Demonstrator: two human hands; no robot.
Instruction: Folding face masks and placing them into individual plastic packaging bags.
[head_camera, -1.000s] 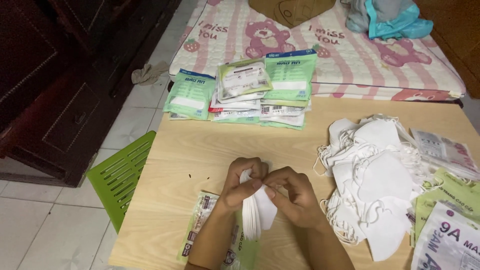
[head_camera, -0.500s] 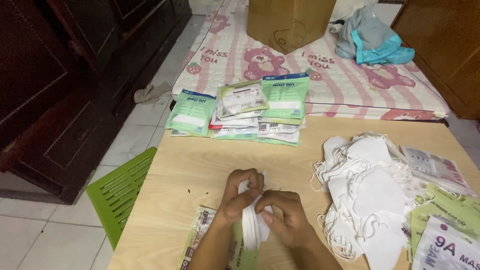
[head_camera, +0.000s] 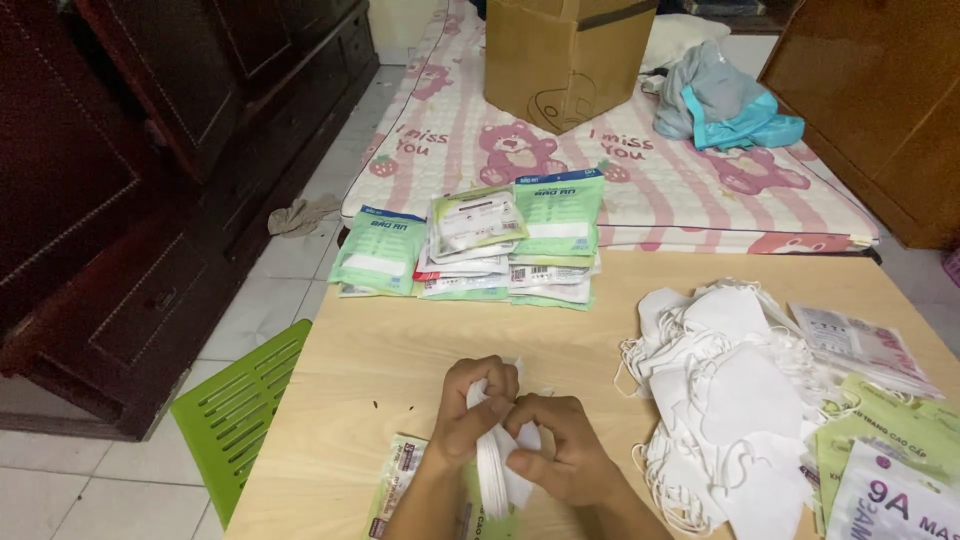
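My left hand (head_camera: 472, 408) and my right hand (head_camera: 562, 452) are closed together around a small stack of white face masks (head_camera: 497, 470), held on edge above the wooden table (head_camera: 380, 360). Under my wrists lies a green and clear mask packet (head_camera: 400, 487), partly hidden by my arms. A loose heap of white masks (head_camera: 728, 390) with ear loops lies to the right of my hands.
A pile of green packed packets (head_camera: 480, 245) sits at the table's far edge. More packets (head_camera: 880, 450) lie at the right edge. A green plastic basket (head_camera: 235, 415) stands on the floor at left. Beyond are a pink bear-patterned mattress (head_camera: 660, 180), a cardboard box (head_camera: 565, 55) and dark wooden cabinets (head_camera: 120, 180).
My hands have stayed on the mask stack, squeezing it tighter. The head view has tilted up, showing more of the mattress and box.
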